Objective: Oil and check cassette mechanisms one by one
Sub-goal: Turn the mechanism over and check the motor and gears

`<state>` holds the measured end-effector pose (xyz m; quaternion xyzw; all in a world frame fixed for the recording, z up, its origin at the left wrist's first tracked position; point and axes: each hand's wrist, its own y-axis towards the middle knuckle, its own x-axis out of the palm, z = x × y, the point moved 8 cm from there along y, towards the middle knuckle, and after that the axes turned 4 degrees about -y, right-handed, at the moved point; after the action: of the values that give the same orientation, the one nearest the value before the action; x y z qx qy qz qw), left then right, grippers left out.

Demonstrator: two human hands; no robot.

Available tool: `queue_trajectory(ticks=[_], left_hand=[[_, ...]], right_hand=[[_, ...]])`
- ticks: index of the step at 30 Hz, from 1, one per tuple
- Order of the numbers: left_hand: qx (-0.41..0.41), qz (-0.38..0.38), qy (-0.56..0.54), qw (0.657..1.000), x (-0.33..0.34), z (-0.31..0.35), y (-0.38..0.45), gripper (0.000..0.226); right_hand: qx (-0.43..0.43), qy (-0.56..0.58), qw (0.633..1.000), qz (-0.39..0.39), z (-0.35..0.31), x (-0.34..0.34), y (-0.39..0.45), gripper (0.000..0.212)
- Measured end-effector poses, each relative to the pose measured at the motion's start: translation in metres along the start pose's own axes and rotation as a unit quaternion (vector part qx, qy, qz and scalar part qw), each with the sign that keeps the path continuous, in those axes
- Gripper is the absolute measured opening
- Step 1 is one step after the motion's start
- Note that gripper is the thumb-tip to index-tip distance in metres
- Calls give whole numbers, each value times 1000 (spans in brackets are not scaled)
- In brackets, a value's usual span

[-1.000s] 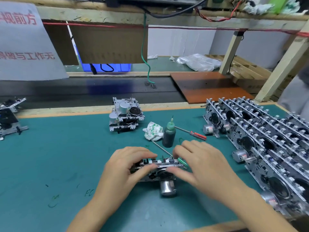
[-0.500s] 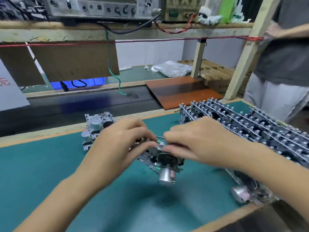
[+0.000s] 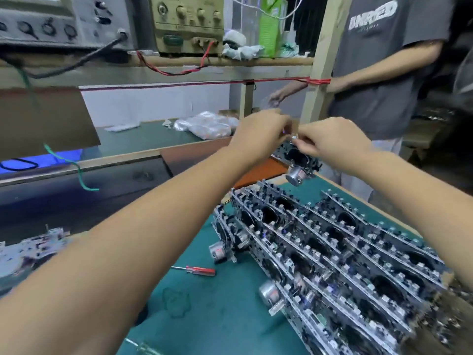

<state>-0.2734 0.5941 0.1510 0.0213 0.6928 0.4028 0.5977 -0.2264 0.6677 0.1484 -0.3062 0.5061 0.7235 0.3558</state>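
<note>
So a second ago we had the mechanism (image 3: 300, 160) down on the mat (image 3: 230, 298) near us; now we've lifted it up and out over the far end of the stack (image 3: 332, 254) on our right. Looks like this one's oiled and checked and is heading for the pile, so a fresh one probably comes next. Left hand (image 3: 258, 131) and right hand (image 3: 330, 139) both pinch its top edge. It hangs tilted in the air, silver motor can pointing down, black flywheel facing us. The screwdriver (image 3: 197, 270) lies untouched on the mat.
</note>
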Motion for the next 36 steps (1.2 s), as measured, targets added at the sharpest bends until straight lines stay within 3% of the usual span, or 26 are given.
queue_trajectory(ticks=[6,9,15,19,24,28,31,36], left_hand=[[-15,-190,-37,981,117,-7,8,31],[-2,-282,-61,957,156,-5,-11,36],[33,-336,-73,939,169,7,-15,53],[18,-273,-26,961,141,13,-21,47],[19,-163,45,985,41,5,-62,18],[9,-132,129,983,-44,-8,-151,24],[-91,-152,101,979,-89,-30,-242,29],[-285,-191,122,931,-141,-71,-396,27]], right_hand=[[72,-27,991,-105,33,104,-11,29],[34,-83,986,-140,27,132,-24,29],[48,-184,963,-189,34,140,-37,35],[73,-197,962,-174,18,110,-25,39],[19,-116,988,-104,-67,31,-14,26],[-63,-84,993,-48,-166,-33,-22,26],[-128,-23,991,-18,-256,-70,-29,40],[-341,75,929,-122,-431,-66,-57,17]])
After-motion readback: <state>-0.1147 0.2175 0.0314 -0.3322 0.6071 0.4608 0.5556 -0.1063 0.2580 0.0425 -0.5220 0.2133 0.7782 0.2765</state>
